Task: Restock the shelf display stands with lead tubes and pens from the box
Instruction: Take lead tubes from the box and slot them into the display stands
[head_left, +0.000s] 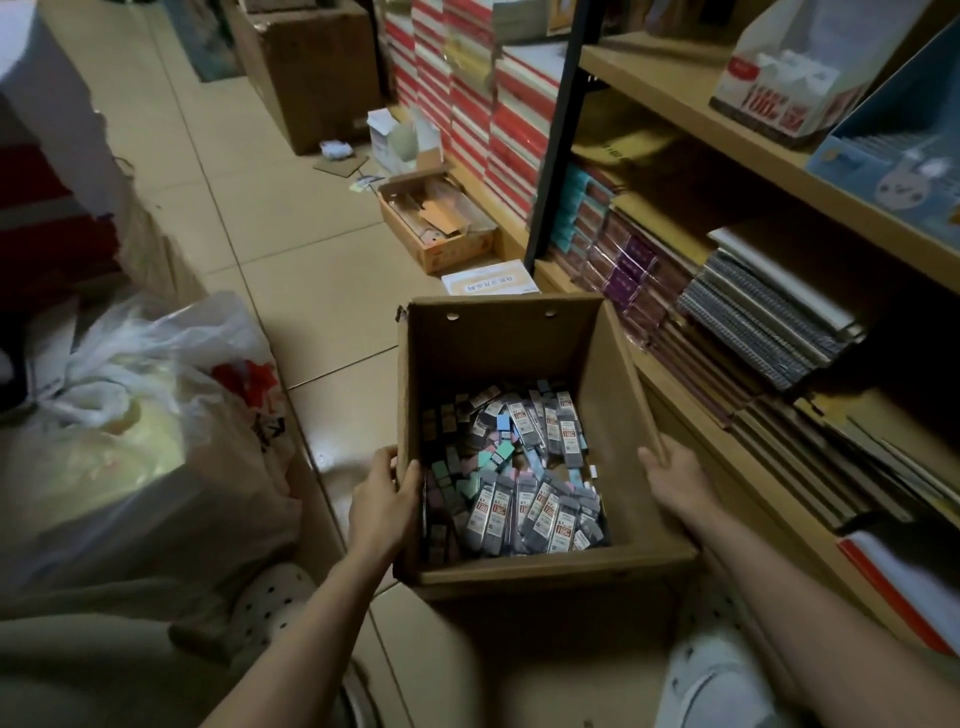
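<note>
The box (519, 343) stood on the floor; lead tubes (524, 467) lay inside it, shelf (727, 98) to its right, plastic bag (156, 415) to its left.

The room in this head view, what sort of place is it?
Probably a stationery shop or its stockroom: wooden shelves stacked with notebooks, and both hands gripping a cardboard box of lead tubes on the tiled floor.
</note>
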